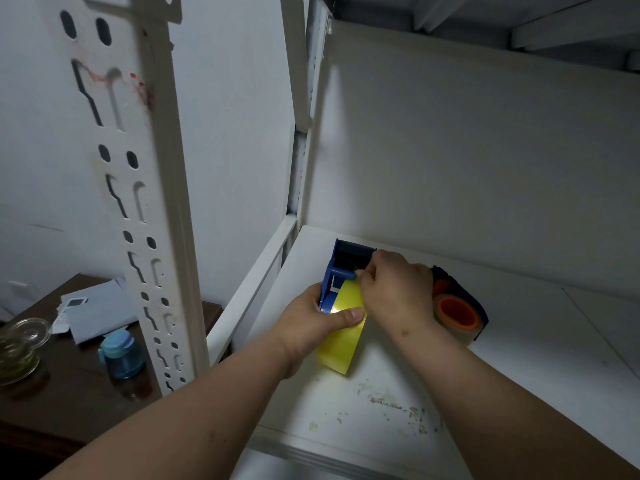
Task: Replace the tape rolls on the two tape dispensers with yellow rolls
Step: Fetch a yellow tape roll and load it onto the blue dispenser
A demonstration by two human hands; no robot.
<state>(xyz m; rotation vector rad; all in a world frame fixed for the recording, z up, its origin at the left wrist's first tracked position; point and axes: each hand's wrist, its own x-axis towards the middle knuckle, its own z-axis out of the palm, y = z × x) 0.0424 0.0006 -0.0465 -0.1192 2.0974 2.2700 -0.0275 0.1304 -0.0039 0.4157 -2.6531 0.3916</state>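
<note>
Yellow roll (pixel 341 336) sat in blue dispenser (pixel 341 271) on shelf (pixel 519 358), clamped w/ dispenser by left hand (pixel 311 327), thumb across roll face. Right hand (pixel 391 289) pinched tape end just above roll, at dispenser's crossbar. Dispenser's long axis ran away from body, cutter end far side; free end lay directly ahead of right grip, so right hand nearer for pull fwd over cutter. 2nd dispenser (pixel 464 306), orange-core roll (pixel 457 315) not yet swapped, just beside right wrist.
</note>
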